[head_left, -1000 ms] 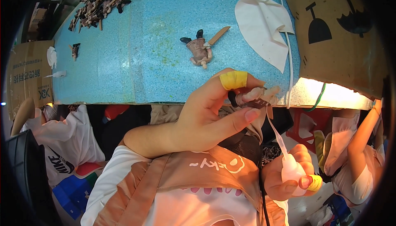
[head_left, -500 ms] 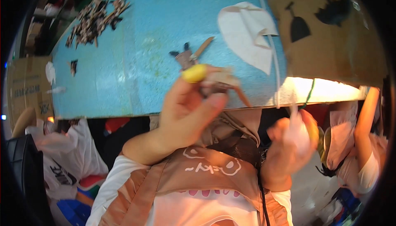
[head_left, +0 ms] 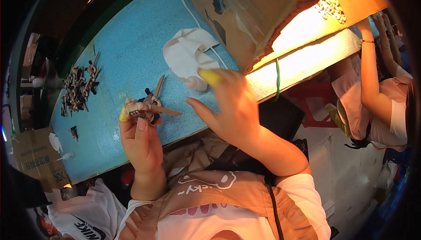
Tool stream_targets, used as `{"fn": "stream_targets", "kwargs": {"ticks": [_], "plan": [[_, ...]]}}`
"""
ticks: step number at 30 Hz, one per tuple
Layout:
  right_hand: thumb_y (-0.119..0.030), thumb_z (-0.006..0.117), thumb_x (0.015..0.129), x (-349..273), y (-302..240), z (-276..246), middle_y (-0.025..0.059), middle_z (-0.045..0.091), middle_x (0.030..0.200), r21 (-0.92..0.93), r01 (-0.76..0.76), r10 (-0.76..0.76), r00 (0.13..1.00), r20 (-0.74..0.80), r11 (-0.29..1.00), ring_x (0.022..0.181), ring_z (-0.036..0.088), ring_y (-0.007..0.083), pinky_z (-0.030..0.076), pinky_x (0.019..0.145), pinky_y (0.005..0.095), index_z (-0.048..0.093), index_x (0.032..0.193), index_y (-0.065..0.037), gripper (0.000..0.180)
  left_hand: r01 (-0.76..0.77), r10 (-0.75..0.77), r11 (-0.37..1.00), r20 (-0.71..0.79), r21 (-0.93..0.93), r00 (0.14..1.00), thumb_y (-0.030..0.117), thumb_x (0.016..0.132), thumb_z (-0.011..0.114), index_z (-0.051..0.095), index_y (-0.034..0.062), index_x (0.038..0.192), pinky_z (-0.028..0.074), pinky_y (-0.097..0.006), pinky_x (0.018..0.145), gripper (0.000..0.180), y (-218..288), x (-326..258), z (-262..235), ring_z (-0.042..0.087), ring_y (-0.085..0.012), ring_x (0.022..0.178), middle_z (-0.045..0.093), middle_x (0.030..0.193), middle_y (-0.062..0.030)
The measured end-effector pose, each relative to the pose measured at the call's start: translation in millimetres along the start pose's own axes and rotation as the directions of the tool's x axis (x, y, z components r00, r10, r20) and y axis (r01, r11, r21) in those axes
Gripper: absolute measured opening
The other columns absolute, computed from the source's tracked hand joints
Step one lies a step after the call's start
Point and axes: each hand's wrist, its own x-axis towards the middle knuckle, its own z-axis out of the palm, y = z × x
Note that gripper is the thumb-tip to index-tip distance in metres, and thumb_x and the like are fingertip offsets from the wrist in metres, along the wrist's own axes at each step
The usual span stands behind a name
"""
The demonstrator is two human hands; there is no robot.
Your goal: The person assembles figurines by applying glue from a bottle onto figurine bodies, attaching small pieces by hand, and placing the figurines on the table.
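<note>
My left hand (head_left: 142, 145) is closed around a small brown and beige figurine (head_left: 139, 108) with a brown blade-like piece sticking out to the right. A yellow finger cover is on one of its fingertips. Just behind the held figurine, partly hidden by it, shows another dark figurine (head_left: 148, 92) with its own upright brown blade. My right hand (head_left: 237, 108), slightly blurred, hovers over the table edge with thumb and fingers apart. Its yellow-covered finger is beside a small white bottle (head_left: 195, 83), which lies against a white cloth (head_left: 186, 53).
A pile of similar figurines (head_left: 79, 88) lies at the left of the blue table (head_left: 127, 42), with a single small piece (head_left: 73, 132) nearer me. A large cardboard box (head_left: 258, 16) stands at the right by a brightly lit area. Another person's arm (head_left: 368, 64) reaches in beyond it.
My right hand has swung up and left from beside the table to the cloth; the blurred white object it held is no longer in it. My view has turned rightward.
</note>
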Motion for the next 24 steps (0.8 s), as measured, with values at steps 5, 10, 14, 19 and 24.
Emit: {"fn": "stream_targets", "kwargs": {"ticks": [5, 10, 14, 19, 24], "plan": [[0.002, 0.055, 0.074, 25, 39, -46, 0.0089, 0.054, 0.079, -0.120, 0.018, -0.062, 0.926, -0.372, 0.993, 0.068, 0.052, 0.0166, 0.043, 0.065, 0.0277, 0.052, 0.089, 0.002, 0.015, 0.000, 0.000, 1.000, 0.022, 0.001, 1.000, 0.009, 0.085, 0.052, 0.035, 0.0008, 0.125, 0.045, -0.030, 0.077, 0.044, 0, 0, 1, 0.050, -0.0198, 0.100, 0.050, 0.109, -0.0088], [-0.036, 0.048, 0.083, 74, 132, -34, 0.0177, 0.058, 0.101, -0.210, -0.569, 0.606, 0.751, 0.263, 0.795, 0.097, 0.052, 0.0343, 0.040, 0.084, 0.0408, 0.051, 0.116, -0.010, 0.042, -0.014, 0.013, 1.000, 0.147, 0.010, 0.989, 0.011, 0.084, 0.053, 0.037, 0.0017, 0.123, 0.045, -0.031, 0.077, 0.043, -4, -4, 6, 0.050, -0.0200, 0.099, 0.050, 0.109, -0.0094], [-0.044, 0.044, 0.083, 82, 118, -30, 0.0183, 0.057, 0.104, -0.422, -0.035, 0.108, 0.983, 0.150, 0.906, 0.099, 0.052, 0.0346, 0.039, 0.087, 0.0394, 0.048, 0.120, -0.012, 0.049, 0.002, -0.002, 1.000, 0.068, 0.004, 0.998, 0.011, 0.083, 0.054, 0.039, 0.0020, 0.121, 0.043, -0.030, 0.076, 0.042, 4, -11, 11, 0.049, -0.0178, 0.096, 0.050, 0.109, -0.0089], [-0.019, 0.052, 0.079, 99, 149, -49, 0.0133, 0.055, 0.102, -0.737, -0.002, 0.063, 0.996, 0.055, 0.676, 0.098, 0.052, 0.0221, 0.041, 0.082, 0.0328, 0.052, 0.108, -0.007, 0.031, 0.013, -0.013, 1.000, 0.039, -0.001, 0.999, 0.009, 0.083, 0.053, 0.039, 0.0022, 0.121, 0.042, -0.029, 0.075, 0.041, 4, -9, 12, 0.049, -0.0161, 0.094, 0.050, 0.110, -0.0089], [-0.016, 0.054, 0.079, 94, 134, -56, 0.0119, 0.057, 0.099, -0.589, -0.165, 0.150, 0.986, -0.075, 0.791, 0.093, 0.053, 0.0197, 0.042, 0.080, 0.0311, 0.053, 0.107, -0.005, 0.029, 0.014, -0.014, 1.000, 0.038, -0.008, 0.999, 0.008, 0.083, 0.054, 0.040, 0.0016, 0.120, 0.042, -0.031, 0.075, 0.041, 4, -11, 13, 0.050, -0.0161, 0.089, 0.051, 0.108, -0.0080]]}}
